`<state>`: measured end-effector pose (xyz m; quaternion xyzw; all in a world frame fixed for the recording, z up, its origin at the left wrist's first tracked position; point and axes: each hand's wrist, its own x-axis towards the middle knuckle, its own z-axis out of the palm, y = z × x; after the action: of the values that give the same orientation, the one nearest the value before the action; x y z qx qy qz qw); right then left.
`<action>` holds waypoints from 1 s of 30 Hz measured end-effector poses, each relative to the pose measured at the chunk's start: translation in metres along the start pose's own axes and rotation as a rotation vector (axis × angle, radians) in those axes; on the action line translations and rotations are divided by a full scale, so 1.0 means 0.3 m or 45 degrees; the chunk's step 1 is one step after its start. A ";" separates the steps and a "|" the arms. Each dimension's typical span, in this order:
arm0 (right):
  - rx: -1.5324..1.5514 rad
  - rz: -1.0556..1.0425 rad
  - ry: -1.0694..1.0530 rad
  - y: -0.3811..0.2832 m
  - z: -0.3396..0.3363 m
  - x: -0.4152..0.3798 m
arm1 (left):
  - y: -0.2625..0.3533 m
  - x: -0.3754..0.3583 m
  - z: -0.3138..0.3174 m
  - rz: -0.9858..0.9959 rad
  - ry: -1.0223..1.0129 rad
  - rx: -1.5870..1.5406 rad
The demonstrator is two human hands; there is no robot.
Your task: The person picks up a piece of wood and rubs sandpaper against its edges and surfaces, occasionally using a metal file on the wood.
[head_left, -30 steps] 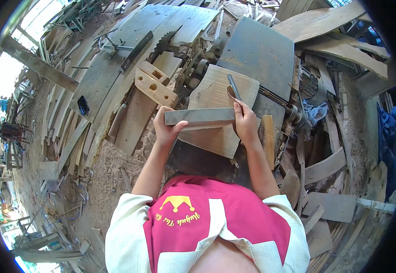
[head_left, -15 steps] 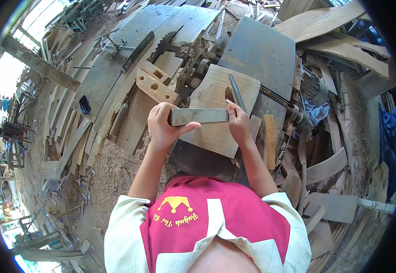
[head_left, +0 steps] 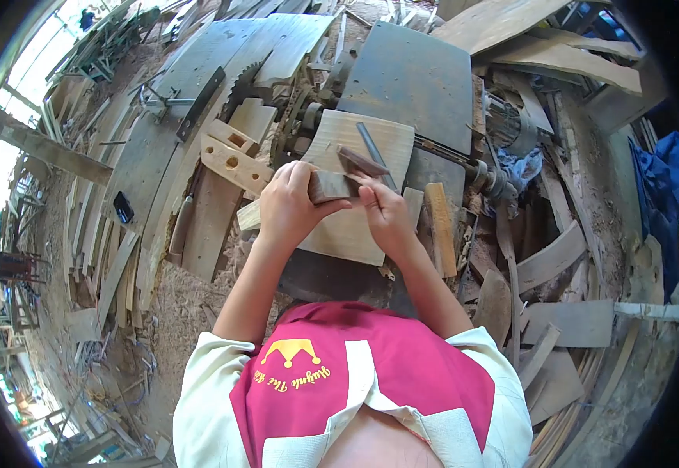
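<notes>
My left hand (head_left: 286, 204) is wrapped around a short, greyish wooden block (head_left: 330, 186), thumb along its near edge. A pale end of wood pokes out on the left side of this hand. My right hand (head_left: 388, 212) closes its thumb and fingers at the block's right end. Just beyond the right fingertips is a dark brown piece (head_left: 364, 161), crossing a dark metal bar (head_left: 372, 150) in this view. Beneath both hands lies a broad, pale wooden board (head_left: 349, 240). Left of the hands rests a wooden block with round and square holes (head_left: 230, 161).
A toothed saw blade (head_left: 243, 87) stands up from the machine table beyond my left hand. A flat metal plate (head_left: 410, 82) and a shaft with a pulley (head_left: 497, 181) are at the right. A phone (head_left: 123, 207) lies on the left boards. Offcuts (head_left: 550, 261) surround everything.
The block has turned in my hands, from lying lengthwise between them to showing a shorter face. My right hand has shifted left, closer to my left hand. The view has swung slightly right.
</notes>
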<state>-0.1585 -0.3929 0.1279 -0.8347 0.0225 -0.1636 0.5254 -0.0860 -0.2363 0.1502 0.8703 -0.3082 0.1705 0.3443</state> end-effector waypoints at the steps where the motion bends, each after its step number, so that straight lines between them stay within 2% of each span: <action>1: -0.051 0.009 0.071 0.079 0.004 0.003 | 0.006 -0.005 0.000 0.011 0.008 0.024; 2: -0.055 0.012 0.076 0.156 -0.001 -0.005 | 0.010 -0.010 0.004 0.014 0.006 0.019; 4: 0.043 0.330 0.097 0.237 -0.020 -0.013 | 0.019 -0.019 0.013 0.111 -0.011 0.045; 5: -0.011 0.392 0.069 0.237 -0.025 -0.019 | 0.026 -0.016 0.018 0.112 -0.004 0.044; 9: 0.227 0.204 0.018 -0.047 -0.029 -0.015 | 0.067 -0.011 0.045 0.156 -0.038 0.046; 13: 0.289 0.022 0.086 -0.040 -0.009 -0.007 | 0.067 -0.006 0.056 0.147 -0.009 0.072; 15: 0.098 0.233 0.081 0.076 -0.009 -0.008 | 0.059 -0.010 0.041 0.145 -0.020 0.058; 16: 0.092 0.233 0.076 0.165 -0.003 -0.014 | 0.055 -0.012 0.032 0.140 -0.029 0.048; 17: 0.197 0.382 0.103 0.269 0.006 -0.022 | 0.053 -0.011 0.025 0.146 -0.037 0.030; 18: 0.302 0.529 0.130 0.258 0.002 -0.011 | 0.051 -0.011 0.027 0.142 -0.032 0.030; 20: 0.379 0.493 0.093 0.223 -0.020 -0.021 | 0.047 -0.002 0.035 0.202 -0.096 -0.002; 22: 0.231 0.299 0.102 0.080 -0.016 -0.020 | 0.062 -0.003 0.048 0.186 -0.088 0.017; 23: 0.362 0.206 0.132 0.013 -0.005 -0.017 | 0.069 -0.003 0.054 0.173 -0.078 0.040; 26: 0.383 0.125 0.050 -0.058 -0.007 -0.019 | 0.063 -0.008 0.070 0.137 -0.048 0.036; 28: 0.422 0.169 0.132 0.072 0.019 -0.028 | 0.050 -0.008 0.055 0.136 -0.072 0.035; 30: 0.307 0.347 0.352 0.348 0.046 -0.057 | 0.045 -0.001 0.041 0.153 -0.095 0.019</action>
<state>-0.1565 -0.4241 0.0259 -0.7247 0.1872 -0.2055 0.6306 -0.0938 -0.2525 0.1481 0.8586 -0.3711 0.1606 0.3152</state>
